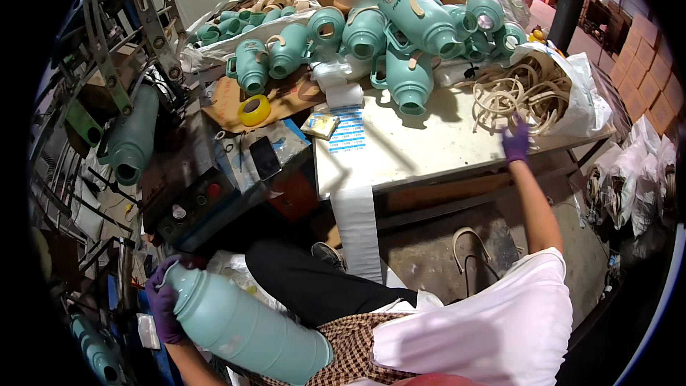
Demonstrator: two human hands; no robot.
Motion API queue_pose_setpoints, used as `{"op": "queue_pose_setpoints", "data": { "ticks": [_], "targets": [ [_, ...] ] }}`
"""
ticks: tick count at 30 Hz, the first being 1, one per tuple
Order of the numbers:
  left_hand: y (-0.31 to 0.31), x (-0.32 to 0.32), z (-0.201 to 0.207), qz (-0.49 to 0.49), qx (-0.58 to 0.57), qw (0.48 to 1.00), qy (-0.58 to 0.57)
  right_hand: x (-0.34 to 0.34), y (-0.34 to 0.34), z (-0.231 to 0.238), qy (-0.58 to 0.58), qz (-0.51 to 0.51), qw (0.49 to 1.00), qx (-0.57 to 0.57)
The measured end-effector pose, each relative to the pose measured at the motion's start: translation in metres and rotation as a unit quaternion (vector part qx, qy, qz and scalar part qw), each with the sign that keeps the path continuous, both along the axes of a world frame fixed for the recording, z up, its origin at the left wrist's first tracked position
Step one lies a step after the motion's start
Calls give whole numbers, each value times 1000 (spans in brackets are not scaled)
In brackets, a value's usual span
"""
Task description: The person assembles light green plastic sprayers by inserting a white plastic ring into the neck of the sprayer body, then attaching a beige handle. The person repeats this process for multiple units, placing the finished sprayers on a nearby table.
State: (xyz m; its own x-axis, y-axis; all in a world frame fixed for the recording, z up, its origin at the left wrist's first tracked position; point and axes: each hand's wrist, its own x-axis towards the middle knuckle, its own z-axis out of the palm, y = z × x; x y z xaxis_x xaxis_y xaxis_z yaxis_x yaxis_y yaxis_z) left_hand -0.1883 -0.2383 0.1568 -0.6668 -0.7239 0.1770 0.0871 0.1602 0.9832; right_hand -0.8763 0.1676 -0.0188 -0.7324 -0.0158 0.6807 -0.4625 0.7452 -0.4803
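Observation:
A large pale green thermos flask casing (250,323) lies tilted across my lap, its neck toward the left. My left hand (166,305), in a purple glove, is closed around that neck end. My right arm stretches out to the table's right side. There my right hand (516,141), also gloved in purple, is at the near edge of a heap of beige carrying straps (518,96). Its fingers look spread, with the tips against the straps; I see nothing clearly held. The straps spill out of a white woven sack (582,89).
Several green flask casings (407,78) crowd the back of the white table (443,139). Yellow tape (254,110), a phone (265,158) and a label sheet (347,129) lie left of centre. Metal linkage machinery (143,36) stands at left, holding another casing (132,136).

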Motion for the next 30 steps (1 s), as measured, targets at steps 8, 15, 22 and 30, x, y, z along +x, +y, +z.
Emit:
{"op": "queue_pose_setpoints", "data": {
  "ticks": [8, 15, 22, 30],
  "targets": [
    [-3, 50, -103, 129, 239, 956, 107, -90, 28, 22, 86, 97, 979, 156],
    [-8, 90, -100, 203, 63, 976, -56, -71, -47, 18, -39, 37, 902, 429],
    [4, 96, -107, 215, 238, 946, 35, 82, -142, -12, 91, 172, 883, 427],
    [3, 116, -104, 252, 75, 965, -4, 127, -211, -5, 0, 353, 888, 294]
  ]
}}
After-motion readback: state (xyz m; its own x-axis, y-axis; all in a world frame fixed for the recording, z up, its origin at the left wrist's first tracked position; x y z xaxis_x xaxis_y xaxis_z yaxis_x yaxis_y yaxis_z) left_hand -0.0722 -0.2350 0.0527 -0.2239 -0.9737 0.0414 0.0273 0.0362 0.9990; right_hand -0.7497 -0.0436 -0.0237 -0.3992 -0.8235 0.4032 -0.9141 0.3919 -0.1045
